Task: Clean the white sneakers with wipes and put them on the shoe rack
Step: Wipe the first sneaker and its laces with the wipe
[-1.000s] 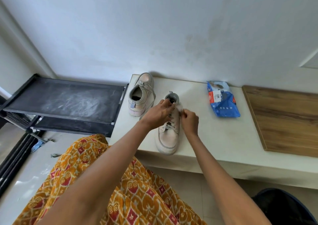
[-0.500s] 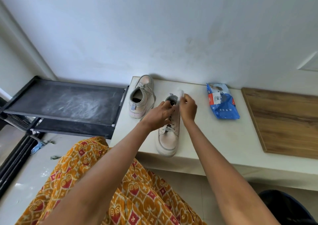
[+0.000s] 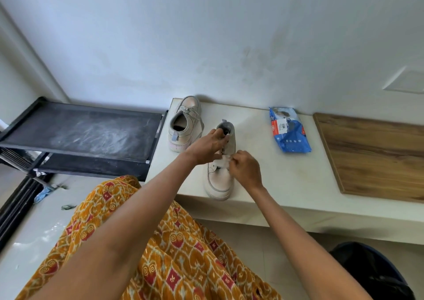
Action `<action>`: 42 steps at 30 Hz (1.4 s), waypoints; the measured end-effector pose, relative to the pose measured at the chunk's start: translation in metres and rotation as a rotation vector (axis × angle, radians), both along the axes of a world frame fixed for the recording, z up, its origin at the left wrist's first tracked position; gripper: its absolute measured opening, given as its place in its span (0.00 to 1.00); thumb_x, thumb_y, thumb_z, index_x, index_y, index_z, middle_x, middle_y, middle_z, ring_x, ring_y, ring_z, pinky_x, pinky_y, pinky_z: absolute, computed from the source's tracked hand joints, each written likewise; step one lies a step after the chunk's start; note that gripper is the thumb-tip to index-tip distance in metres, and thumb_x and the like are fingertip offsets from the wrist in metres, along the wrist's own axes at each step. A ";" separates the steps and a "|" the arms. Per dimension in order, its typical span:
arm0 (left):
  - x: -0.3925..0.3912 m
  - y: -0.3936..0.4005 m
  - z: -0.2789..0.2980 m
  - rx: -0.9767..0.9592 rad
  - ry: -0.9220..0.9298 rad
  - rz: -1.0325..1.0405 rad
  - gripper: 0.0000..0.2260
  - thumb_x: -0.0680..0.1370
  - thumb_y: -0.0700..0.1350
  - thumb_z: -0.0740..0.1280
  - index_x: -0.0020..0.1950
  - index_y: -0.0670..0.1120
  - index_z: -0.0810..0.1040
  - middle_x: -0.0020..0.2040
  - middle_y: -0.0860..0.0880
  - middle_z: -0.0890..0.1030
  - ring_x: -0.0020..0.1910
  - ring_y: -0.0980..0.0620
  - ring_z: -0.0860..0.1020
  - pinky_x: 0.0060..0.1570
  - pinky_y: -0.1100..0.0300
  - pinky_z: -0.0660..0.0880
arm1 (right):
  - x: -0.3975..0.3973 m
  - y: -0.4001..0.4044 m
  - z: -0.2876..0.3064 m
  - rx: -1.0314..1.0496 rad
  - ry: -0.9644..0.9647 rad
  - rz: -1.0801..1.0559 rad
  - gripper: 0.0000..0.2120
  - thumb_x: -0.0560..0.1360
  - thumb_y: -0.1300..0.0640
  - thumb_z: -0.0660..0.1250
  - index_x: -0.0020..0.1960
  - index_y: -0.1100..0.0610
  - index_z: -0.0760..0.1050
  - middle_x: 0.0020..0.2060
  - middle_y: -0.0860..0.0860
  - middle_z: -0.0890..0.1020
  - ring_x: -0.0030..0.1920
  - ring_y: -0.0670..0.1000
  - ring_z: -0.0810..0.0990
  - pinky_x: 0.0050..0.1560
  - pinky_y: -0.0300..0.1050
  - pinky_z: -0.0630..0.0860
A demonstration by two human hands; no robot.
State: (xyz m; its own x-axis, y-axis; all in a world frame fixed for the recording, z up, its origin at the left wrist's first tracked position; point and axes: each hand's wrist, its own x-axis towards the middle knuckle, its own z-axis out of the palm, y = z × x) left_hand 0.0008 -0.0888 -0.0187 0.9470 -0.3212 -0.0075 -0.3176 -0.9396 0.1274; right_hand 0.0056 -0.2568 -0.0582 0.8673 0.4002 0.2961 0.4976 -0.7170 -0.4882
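Centrally, near sneaker (image 3: 220, 173) lies toe toward the person on the worktop (image 3: 286, 180); left hand (image 3: 206, 147) grips its collar, right hand (image 3: 245, 170) pinches wipe (image 3: 223, 161) over the laces

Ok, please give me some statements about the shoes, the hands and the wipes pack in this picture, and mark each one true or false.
1. The left hand grips the collar of the near sneaker. True.
2. The right hand is resting flat on the wooden board. False: it pinches a white wipe against the near sneaker's laces.
3. The far sneaker already sits on the shoe rack. False: it stands on the white ledge, beside the shoe rack.
4. The blue wipes pack lies on the ledge, right of both sneakers. True.
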 end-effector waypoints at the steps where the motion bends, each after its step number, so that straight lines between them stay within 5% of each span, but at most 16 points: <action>1: 0.000 0.001 0.002 0.025 0.014 -0.013 0.34 0.76 0.48 0.68 0.76 0.41 0.55 0.69 0.41 0.62 0.66 0.44 0.63 0.56 0.51 0.74 | 0.007 0.004 0.004 0.036 0.019 -0.043 0.07 0.73 0.65 0.63 0.36 0.63 0.76 0.33 0.57 0.77 0.34 0.54 0.73 0.33 0.42 0.65; 4: -0.001 0.005 0.004 0.071 0.038 -0.039 0.38 0.72 0.49 0.72 0.75 0.41 0.55 0.68 0.41 0.62 0.65 0.44 0.64 0.56 0.50 0.75 | 0.023 0.017 0.018 0.272 0.072 -0.201 0.08 0.77 0.62 0.60 0.50 0.62 0.77 0.45 0.57 0.80 0.45 0.54 0.77 0.42 0.42 0.71; 9: -0.004 0.005 -0.002 0.103 0.005 -0.051 0.37 0.72 0.49 0.72 0.74 0.41 0.57 0.70 0.42 0.60 0.65 0.45 0.63 0.58 0.51 0.74 | 0.000 0.020 -0.002 0.146 0.069 -0.048 0.15 0.79 0.60 0.60 0.65 0.59 0.72 0.52 0.57 0.81 0.51 0.55 0.79 0.46 0.44 0.74; 13: -0.004 0.005 -0.006 0.135 -0.012 -0.029 0.41 0.73 0.50 0.70 0.77 0.41 0.48 0.71 0.42 0.59 0.66 0.45 0.62 0.57 0.50 0.75 | -0.029 -0.015 -0.018 0.033 -0.062 0.091 0.14 0.72 0.66 0.68 0.57 0.59 0.80 0.51 0.57 0.83 0.49 0.57 0.81 0.47 0.48 0.80; 17: -0.007 0.001 -0.004 0.129 -0.019 0.001 0.40 0.75 0.49 0.69 0.77 0.40 0.48 0.71 0.41 0.60 0.66 0.45 0.64 0.56 0.50 0.75 | 0.002 -0.018 0.005 -0.060 0.005 0.111 0.10 0.72 0.63 0.65 0.48 0.57 0.83 0.42 0.54 0.83 0.42 0.54 0.80 0.40 0.46 0.77; 22: 0.007 -0.006 -0.005 0.068 -0.030 0.077 0.36 0.73 0.45 0.70 0.75 0.39 0.56 0.67 0.41 0.65 0.64 0.43 0.66 0.61 0.49 0.71 | 0.042 0.015 0.032 0.103 0.076 -0.109 0.11 0.77 0.63 0.61 0.54 0.58 0.80 0.49 0.56 0.78 0.45 0.54 0.78 0.42 0.43 0.74; 26: 0.024 -0.006 -0.005 0.106 -0.079 0.119 0.34 0.76 0.43 0.66 0.76 0.39 0.51 0.69 0.42 0.63 0.67 0.43 0.65 0.71 0.52 0.58 | 0.040 0.018 0.020 -0.139 0.082 -0.028 0.10 0.77 0.62 0.61 0.53 0.58 0.80 0.43 0.59 0.78 0.43 0.59 0.77 0.38 0.44 0.69; 32: 0.024 -0.005 -0.019 0.126 -0.126 0.140 0.33 0.78 0.44 0.63 0.77 0.40 0.48 0.74 0.42 0.59 0.74 0.44 0.57 0.75 0.51 0.46 | -0.004 -0.005 -0.006 -0.300 -0.130 0.193 0.03 0.70 0.61 0.72 0.43 0.60 0.82 0.40 0.57 0.79 0.37 0.55 0.78 0.29 0.45 0.79; 36: 0.019 -0.002 -0.018 0.095 -0.105 0.157 0.33 0.79 0.45 0.62 0.77 0.43 0.47 0.76 0.44 0.55 0.76 0.46 0.52 0.75 0.52 0.45 | 0.009 0.000 0.016 -0.210 -0.048 0.119 0.10 0.75 0.59 0.63 0.44 0.63 0.81 0.42 0.58 0.79 0.39 0.57 0.78 0.34 0.43 0.73; 38: 0.018 0.001 -0.019 0.090 -0.082 0.154 0.33 0.79 0.44 0.62 0.77 0.43 0.46 0.78 0.45 0.50 0.77 0.48 0.50 0.75 0.54 0.44 | 0.010 0.007 0.023 -0.156 -0.005 0.121 0.11 0.77 0.56 0.61 0.52 0.60 0.80 0.48 0.57 0.80 0.47 0.57 0.77 0.40 0.46 0.75; 42: 0.017 0.008 -0.018 0.062 -0.023 0.120 0.38 0.77 0.42 0.66 0.77 0.44 0.43 0.78 0.46 0.45 0.77 0.50 0.48 0.75 0.54 0.45 | 0.000 0.003 0.015 -0.466 0.104 0.370 0.32 0.74 0.37 0.62 0.72 0.54 0.63 0.69 0.51 0.70 0.68 0.53 0.66 0.64 0.50 0.69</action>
State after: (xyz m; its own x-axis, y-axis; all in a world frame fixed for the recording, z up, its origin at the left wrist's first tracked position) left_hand 0.0177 -0.0806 -0.0371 0.9788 -0.2048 -0.0018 -0.2043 -0.9769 0.0623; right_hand 0.0060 -0.2541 -0.0433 0.6604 0.7484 -0.0615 0.7216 -0.6551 -0.2237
